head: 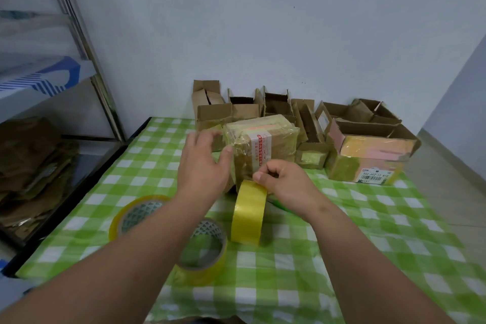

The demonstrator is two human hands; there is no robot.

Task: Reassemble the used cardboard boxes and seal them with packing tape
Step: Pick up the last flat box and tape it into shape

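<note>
A small cardboard box [260, 145], closed and wrapped in old glossy tape with a red-printed strip across it, stands on the table in front of a row of open boxes [297, 116] along the wall. A yellow tape roll [248, 212] stands on edge just before it. Two more rolls [202, 252] lie flat nearer, and a larger taped box [368, 158] sits to the right.

Small packing or storage room: bare wall [263, 21], metal shelving [86, 42] with flattened cardboard [29, 166], open used boxes [302, 118] along checkered table [342, 245].
</note>
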